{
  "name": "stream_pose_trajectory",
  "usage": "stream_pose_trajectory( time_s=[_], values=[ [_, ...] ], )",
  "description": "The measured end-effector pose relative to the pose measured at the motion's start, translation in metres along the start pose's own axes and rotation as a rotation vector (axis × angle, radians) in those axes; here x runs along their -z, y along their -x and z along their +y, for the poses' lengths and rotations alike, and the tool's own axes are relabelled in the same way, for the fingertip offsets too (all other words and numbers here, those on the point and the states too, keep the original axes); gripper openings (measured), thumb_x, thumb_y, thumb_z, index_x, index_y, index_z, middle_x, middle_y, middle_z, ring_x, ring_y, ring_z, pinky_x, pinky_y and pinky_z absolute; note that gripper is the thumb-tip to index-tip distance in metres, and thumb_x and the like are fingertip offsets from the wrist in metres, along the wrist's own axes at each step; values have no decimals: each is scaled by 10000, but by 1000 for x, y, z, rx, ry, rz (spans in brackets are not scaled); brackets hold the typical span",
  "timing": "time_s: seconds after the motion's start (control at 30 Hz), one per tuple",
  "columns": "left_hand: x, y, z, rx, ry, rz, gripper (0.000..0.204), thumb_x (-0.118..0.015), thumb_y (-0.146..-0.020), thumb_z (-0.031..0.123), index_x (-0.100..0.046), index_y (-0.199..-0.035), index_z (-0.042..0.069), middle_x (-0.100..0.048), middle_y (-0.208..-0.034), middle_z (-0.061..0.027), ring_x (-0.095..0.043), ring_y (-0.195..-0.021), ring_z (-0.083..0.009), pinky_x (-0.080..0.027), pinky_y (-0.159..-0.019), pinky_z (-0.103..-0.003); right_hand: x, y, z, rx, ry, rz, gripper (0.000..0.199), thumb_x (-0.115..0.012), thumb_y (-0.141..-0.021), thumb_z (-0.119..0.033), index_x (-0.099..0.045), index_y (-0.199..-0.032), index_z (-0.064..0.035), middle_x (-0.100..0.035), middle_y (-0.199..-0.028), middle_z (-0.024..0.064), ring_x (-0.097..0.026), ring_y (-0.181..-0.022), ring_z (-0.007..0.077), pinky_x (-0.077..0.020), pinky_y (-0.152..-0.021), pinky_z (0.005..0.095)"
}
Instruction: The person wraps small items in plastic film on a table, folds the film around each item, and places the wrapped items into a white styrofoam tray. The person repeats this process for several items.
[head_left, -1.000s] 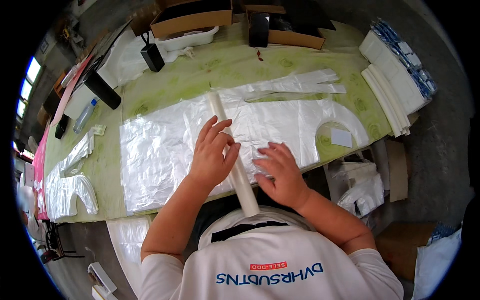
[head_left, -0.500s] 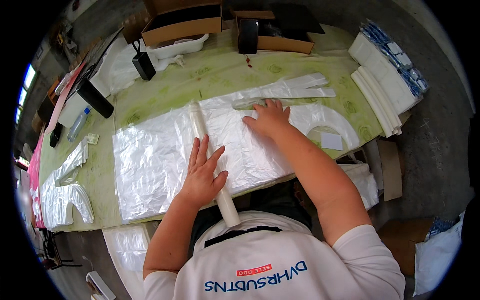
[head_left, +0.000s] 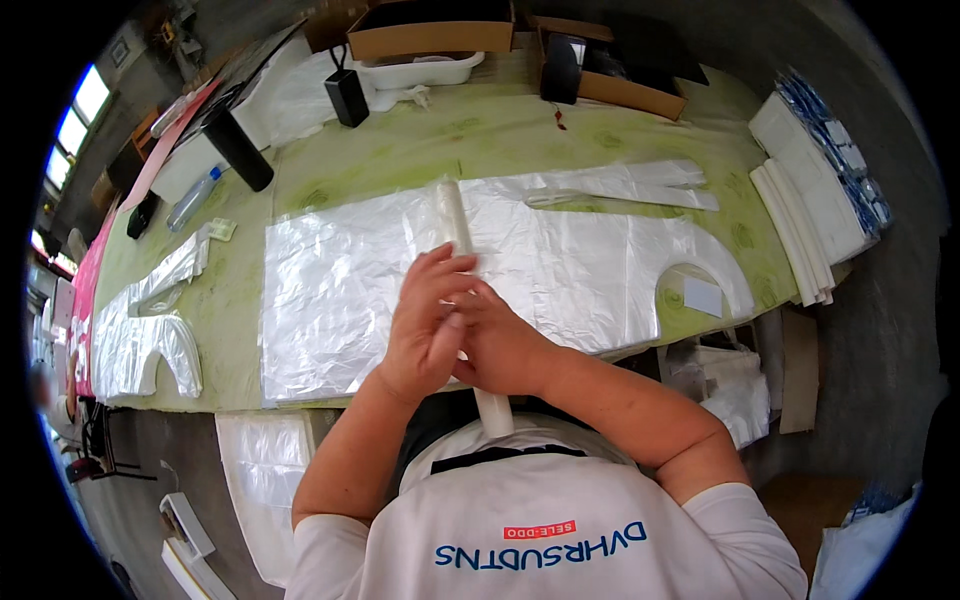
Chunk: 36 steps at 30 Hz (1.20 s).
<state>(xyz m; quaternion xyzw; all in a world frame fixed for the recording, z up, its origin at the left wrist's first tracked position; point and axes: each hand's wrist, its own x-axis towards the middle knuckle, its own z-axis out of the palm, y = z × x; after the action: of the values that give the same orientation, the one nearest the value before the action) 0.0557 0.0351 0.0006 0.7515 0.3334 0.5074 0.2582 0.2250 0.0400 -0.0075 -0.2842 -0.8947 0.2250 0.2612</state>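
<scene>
A thin, shiny plastic garment (head_left: 330, 300) is spread over the table, with a long strip and a curved cutout at its right end. Across its middle, pointing from the far edge towards my body, lies a pale roll (head_left: 453, 215). Over that roll my two hands meet. My left hand (head_left: 422, 330) has its fingers stretched out against the other hand, and I see nothing held in it. My right hand (head_left: 505, 345) comes in from the right, its fingers partly covered by the left one, so their closure is unclear.
Another folded plastic garment (head_left: 150, 330) lies at the left. A black cylinder (head_left: 238, 150), a water bottle (head_left: 195, 200) and a black box-shaped device (head_left: 346, 97) stand behind. Open cardboard boxes (head_left: 630, 92) line the far edge. White rolls (head_left: 790, 235) and blue-and-white packs (head_left: 825, 140) sit right.
My right hand has left the strip at the right and come back to the left hand, over the roll. The view has shifted, so the table sits further right in it.
</scene>
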Motion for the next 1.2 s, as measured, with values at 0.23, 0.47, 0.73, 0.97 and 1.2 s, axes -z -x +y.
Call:
stream_pose_trajectory(
  time_s=[0.23, 0.47, 0.73, 0.97, 1.2],
  values=[
    [26, -1, -13, 212, -342, -455, 420, -490, -981, 339, -672, -1284, 113, -601, -1404, -98, -388, -1450, -394, -225, -1204, -580, -1, 24, -4, 106, -27, 134, 230, -712, -819, -100, -711, -1047, -70, -638, -1236, 148, -564, -1203, 369, -429, -1068, 518],
    [50, 20, -20, 63, -322, -178, 193, -612, -946, 221, -715, -1070, 116, -660, -1275, -73, -471, -1367, -387, -300, -1160, -552, -13, 42, -34, 134, -127, 74, 166, -730, -840, -142, -737, -999, -94, -647, -1215, 123, -541, -1248, 377, -394, -1107, 553],
    [49, 24, -19, 130, -387, -486, 340, -594, -951, 344, -694, -1206, 142, -542, -1483, -93, -333, -1487, -411, -154, -1206, -627, -34, 25, -56, 321, -309, -5, 165, -731, -848, -129, -735, -1004, -77, -679, -1102, 112, -584, -1159, 332, -398, -1092, 522],
    [77, 36, 23, 155, -625, -178, 354, -812, -794, 277, -675, -1088, 137, -565, -1408, -89, -353, -1455, -419, -248, -1195, -593, -18, 54, -49, 233, -360, 10, 228, -749, -832, -94, -733, -1060, -85, -678, -1120, 102, -595, -1165, 333, -393, -1124, 532],
    [104, 74, 19, 482, -814, -436, 710, -586, -759, 19, -501, -1464, 54, -339, -1617, -186, -208, -1526, -444, -188, -1240, -551, -15, 60, -45, 234, -387, -2, 245, -740, -826, -75, -734, -1070, -88, -679, -1126, 104, -602, -1166, 328, -407, -1118, 534]
  ],
)
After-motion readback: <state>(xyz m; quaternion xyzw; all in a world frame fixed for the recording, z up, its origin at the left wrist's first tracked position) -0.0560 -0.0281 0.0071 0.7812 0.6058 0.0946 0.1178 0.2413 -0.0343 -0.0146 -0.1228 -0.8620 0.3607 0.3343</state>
